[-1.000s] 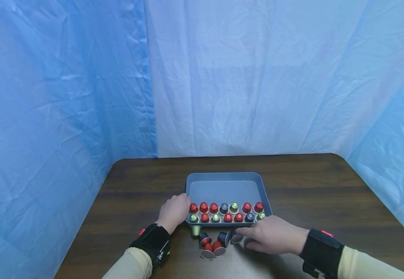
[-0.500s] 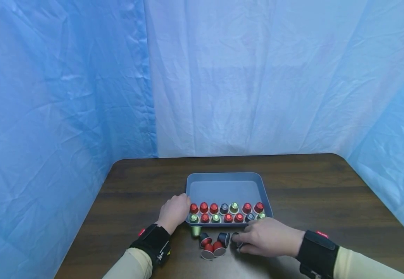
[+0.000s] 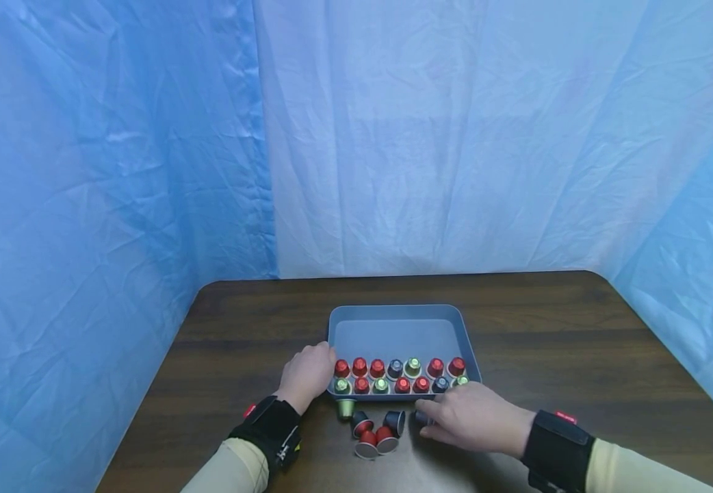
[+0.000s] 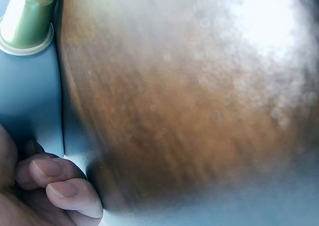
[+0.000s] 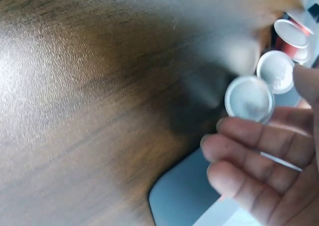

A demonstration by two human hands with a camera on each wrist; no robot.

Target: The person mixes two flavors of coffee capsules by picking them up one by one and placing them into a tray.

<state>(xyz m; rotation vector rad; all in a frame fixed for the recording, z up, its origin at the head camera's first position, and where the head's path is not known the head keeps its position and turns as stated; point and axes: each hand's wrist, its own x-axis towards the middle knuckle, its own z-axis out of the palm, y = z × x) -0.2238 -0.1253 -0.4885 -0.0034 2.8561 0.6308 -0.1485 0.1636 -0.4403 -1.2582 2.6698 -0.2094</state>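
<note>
A shallow blue-grey tray holds two rows of upright red, green and dark blue coffee capsules along its near side. My left hand grips the tray's left edge; in the left wrist view its fingertips curl at the rim, near a green capsule. Just in front of the tray's near right corner, my right hand pinches a dark coffee capsule between thumb and fingers. The right wrist view shows a silver capsule lid beside the index finger, while the other fingers extend loosely.
Before the tray lie a green capsule on its side, two dark capsules, one of them at the right, and two red capsules, one of them nearest me. Blue sheets hang round the dark wooden table.
My right hand has moved slightly left and closed its fingers on the dark capsule, which has turned and shifted a little to the right. The left hand and tray stay put.
</note>
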